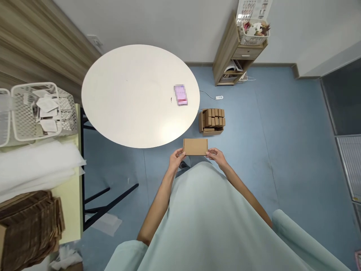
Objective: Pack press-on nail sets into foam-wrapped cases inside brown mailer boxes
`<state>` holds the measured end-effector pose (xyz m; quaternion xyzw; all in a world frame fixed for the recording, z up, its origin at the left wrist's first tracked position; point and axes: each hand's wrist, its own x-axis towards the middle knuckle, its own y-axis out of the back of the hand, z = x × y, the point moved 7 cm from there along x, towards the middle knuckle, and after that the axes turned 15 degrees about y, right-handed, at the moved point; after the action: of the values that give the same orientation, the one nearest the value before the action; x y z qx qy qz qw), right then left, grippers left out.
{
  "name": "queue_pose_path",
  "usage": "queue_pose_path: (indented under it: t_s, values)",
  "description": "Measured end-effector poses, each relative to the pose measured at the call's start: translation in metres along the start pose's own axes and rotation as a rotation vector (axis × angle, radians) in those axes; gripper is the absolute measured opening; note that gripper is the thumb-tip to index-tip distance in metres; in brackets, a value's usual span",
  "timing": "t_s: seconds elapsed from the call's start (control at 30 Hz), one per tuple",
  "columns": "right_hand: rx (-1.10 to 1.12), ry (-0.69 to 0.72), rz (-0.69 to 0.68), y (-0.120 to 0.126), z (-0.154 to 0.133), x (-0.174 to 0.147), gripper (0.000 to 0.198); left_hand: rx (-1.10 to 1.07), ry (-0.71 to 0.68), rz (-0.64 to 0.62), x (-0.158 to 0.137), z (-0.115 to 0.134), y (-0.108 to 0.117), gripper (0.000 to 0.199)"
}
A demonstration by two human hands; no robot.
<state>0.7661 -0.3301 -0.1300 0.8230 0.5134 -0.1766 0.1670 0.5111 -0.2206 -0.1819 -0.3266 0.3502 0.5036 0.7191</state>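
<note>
A flat brown cardboard box point(195, 146) is held level in front of my body, above the floor and just off the near edge of the round white table point(132, 98). My left hand point(177, 157) grips its left end, thumb at the near corner. At the opposite end my right hand point(216, 156) pinches the right near corner. The box looks closed, and its underside is hidden. Beyond it, on the floor, stands an open carton point(213, 131) packed with several small brown boxes point(216, 117).
A pixelated pink item point(181, 95) lies on the table's right side. Left, a pale side table point(70, 210) bears white baskets point(36, 113), white packing sheets point(36, 165) and stacked brown cardboard point(31, 229). A wooden cabinet point(229, 49) stands by the wall; a power strip point(219, 98) lies on the floor.
</note>
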Motion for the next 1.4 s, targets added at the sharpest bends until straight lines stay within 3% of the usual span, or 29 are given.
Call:
queue_pose_path:
  t_s: [0.17, 0.3, 0.4, 0.67, 0.83, 0.93, 1.03, 1.2, 1.4]
  values:
    - [0.047, 0.012, 0.015, 0.024, 0.002, 0.017, 0.066, 0.042, 0.011, -0.037, 0.012, 0.013, -0.030, 0.050]
    - [0.041, 0.045, 0.054, 0.057, 0.001, 0.044, 0.067, 0.124, 0.045, -0.005, 0.036, 0.030, -0.070, 0.045]
    - [0.019, 0.058, 0.105, 0.096, -0.001, 0.068, 0.070, 0.205, 0.089, 0.041, 0.066, 0.045, -0.115, 0.042]
    - [-0.104, 0.050, 0.187, 0.228, -0.012, 0.148, 0.067, 0.418, 0.163, 0.105, 0.150, 0.075, -0.264, 0.035]
    - [-0.290, 0.016, 0.168, 0.271, -0.029, 0.195, 0.048, 0.426, 0.195, 0.140, 0.181, 0.081, -0.316, 0.049]
    - [-0.400, -0.001, 0.117, 0.273, -0.040, 0.221, 0.038, 0.416, 0.215, 0.151, 0.191, 0.088, -0.327, 0.047]
    - [-0.488, -0.028, 0.040, 0.259, -0.045, 0.247, 0.034, 0.395, 0.240, 0.170, 0.201, 0.097, -0.327, 0.045]
    - [-0.581, -0.040, -0.047, 0.225, -0.041, 0.291, 0.027, 0.371, 0.292, 0.202, 0.231, 0.112, -0.314, 0.050]
    - [-0.670, -0.024, -0.074, 0.187, -0.022, 0.354, 0.020, 0.295, 0.358, 0.202, 0.287, 0.115, -0.294, 0.058]
